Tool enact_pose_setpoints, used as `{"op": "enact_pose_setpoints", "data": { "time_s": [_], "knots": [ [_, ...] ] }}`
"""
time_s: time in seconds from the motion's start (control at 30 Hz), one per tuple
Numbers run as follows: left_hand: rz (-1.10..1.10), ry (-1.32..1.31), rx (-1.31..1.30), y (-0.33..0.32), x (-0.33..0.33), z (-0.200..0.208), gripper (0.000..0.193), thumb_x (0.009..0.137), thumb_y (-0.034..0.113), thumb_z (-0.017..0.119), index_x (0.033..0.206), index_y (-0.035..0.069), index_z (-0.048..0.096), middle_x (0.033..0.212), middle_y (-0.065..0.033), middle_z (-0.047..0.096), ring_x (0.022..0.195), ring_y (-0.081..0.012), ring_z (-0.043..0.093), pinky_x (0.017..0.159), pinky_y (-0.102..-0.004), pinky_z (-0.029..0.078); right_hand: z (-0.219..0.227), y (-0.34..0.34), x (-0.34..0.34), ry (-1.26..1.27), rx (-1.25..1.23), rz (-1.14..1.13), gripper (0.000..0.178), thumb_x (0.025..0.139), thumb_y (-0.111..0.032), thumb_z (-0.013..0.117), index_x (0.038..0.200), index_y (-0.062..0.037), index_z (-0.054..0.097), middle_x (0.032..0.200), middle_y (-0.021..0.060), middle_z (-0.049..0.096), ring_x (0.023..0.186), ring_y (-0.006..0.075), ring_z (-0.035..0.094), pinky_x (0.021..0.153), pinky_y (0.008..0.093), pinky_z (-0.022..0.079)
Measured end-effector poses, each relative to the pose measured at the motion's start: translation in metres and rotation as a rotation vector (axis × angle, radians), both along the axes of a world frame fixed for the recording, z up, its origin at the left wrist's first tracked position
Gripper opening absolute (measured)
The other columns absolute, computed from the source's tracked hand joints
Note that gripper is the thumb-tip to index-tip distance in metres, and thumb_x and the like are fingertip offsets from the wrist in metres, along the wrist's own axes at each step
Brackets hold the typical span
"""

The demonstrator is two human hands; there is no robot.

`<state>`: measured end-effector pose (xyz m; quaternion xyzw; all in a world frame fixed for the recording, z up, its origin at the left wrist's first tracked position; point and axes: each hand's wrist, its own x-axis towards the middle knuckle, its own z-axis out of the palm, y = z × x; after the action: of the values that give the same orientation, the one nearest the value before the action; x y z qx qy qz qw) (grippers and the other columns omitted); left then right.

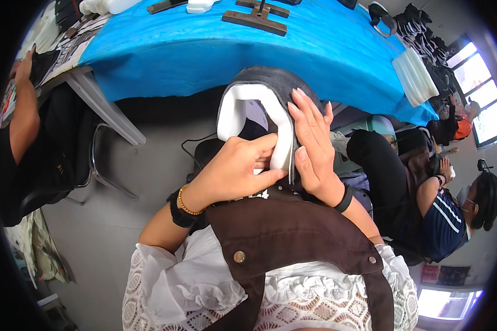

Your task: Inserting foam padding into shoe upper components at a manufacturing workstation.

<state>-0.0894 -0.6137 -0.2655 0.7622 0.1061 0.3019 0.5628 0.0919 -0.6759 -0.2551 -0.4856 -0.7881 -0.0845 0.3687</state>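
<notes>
An arched piece with a black outer cover (270, 75) and a thick white foam lining (234, 102) stands up in front of my body, its open side facing down and toward me. My left hand (226, 165) pinches the lining's right end, with the thumb along the lower edge and the fingers curled inside the arch. Against the outside of the black cover, on the right, my right hand (313, 146) lies flat with its fingers stretched out. The inner surface behind my left fingers is hidden.
Beyond the piece is a table with a blue cover (176, 66), bearing a dark wooden stand (254, 22) and white foam pieces. More white foam strips (415, 76) hang at its right edge. A co-worker (447, 215) sits close on my right; another person's arm (25, 116) and a chair (96, 160) are left.
</notes>
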Motion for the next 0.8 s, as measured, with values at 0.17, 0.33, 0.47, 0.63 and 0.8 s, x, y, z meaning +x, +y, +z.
{"op": "enact_pose_setpoints", "data": {
  "time_s": [0.17, 0.33, 0.47, 0.63, 0.8],
  "knots": [
    [0.034, -0.007, 0.089, 0.003, 0.005, -0.006, 0.020, 0.075, 0.002, 0.067, 0.082, 0.000, 0.049, 0.061, -0.0117, 0.060, 0.054, -0.0199, 0.062, 0.050, -0.0279, 0.044, -0.008, 0.012, 0.001, 0.011, 0.123, -0.018, 0.051, 0.094, -0.028, 0.032, 0.128, 0.0063, 0.051, 0.134, 0.0227, 0.049, 0.128, 0.0377, 0.043, 0.105, 0.0506, 0.025],
    [0.067, 0.032, 0.091, 0.002, 0.001, -0.003, 0.016, 0.074, 0.000, 0.065, 0.079, 0.001, 0.050, 0.055, -0.0063, 0.052, 0.046, -0.0114, 0.051, 0.046, -0.0244, 0.039, -0.010, 0.015, 0.000, -0.001, 0.146, -0.012, 0.051, 0.094, -0.028, 0.032, 0.127, 0.0063, 0.052, 0.132, 0.0228, 0.051, 0.126, 0.0379, 0.045, 0.103, 0.0481, 0.028],
    [0.120, 0.051, 0.014, 0.003, 0.003, -0.008, 0.008, 0.073, -0.001, 0.061, 0.078, 0.000, 0.055, 0.052, -0.0018, 0.049, 0.047, -0.0060, 0.043, 0.047, -0.0227, 0.037, -0.009, 0.018, 0.001, 0.007, 0.134, 0.015, 0.051, 0.095, -0.027, 0.032, 0.127, 0.0056, 0.052, 0.132, 0.0226, 0.051, 0.126, 0.0370, 0.045, 0.104, 0.0474, 0.028],
    [0.123, -0.002, -0.205, 0.011, 0.010, -0.015, 0.024, 0.077, -0.006, 0.060, 0.101, -0.006, 0.062, 0.066, 0.0001, 0.059, 0.063, 0.0016, 0.045, 0.054, -0.0190, 0.040, -0.010, 0.024, 0.003, 0.008, 0.070, 0.004, 0.048, 0.095, -0.025, 0.033, 0.130, 0.0026, 0.051, 0.134, 0.0204, 0.049, 0.128, 0.0349, 0.044, 0.105, 0.0458, 0.028],
    [0.322, 0.094, -0.007, 0.007, 0.009, -0.004, 0.019, 0.074, -0.003, 0.058, 0.092, -0.005, 0.063, 0.059, -0.0037, 0.054, 0.056, -0.0018, 0.044, 0.052, -0.0224, 0.041, -0.015, 0.027, 0.007, -0.002, 0.046, -0.059, 0.048, 0.094, -0.025, 0.034, 0.131, 0.0019, 0.050, 0.136, 0.0199, 0.048, 0.130, 0.0354, 0.042, 0.105, 0.0462, 0.028]
  ]
}}
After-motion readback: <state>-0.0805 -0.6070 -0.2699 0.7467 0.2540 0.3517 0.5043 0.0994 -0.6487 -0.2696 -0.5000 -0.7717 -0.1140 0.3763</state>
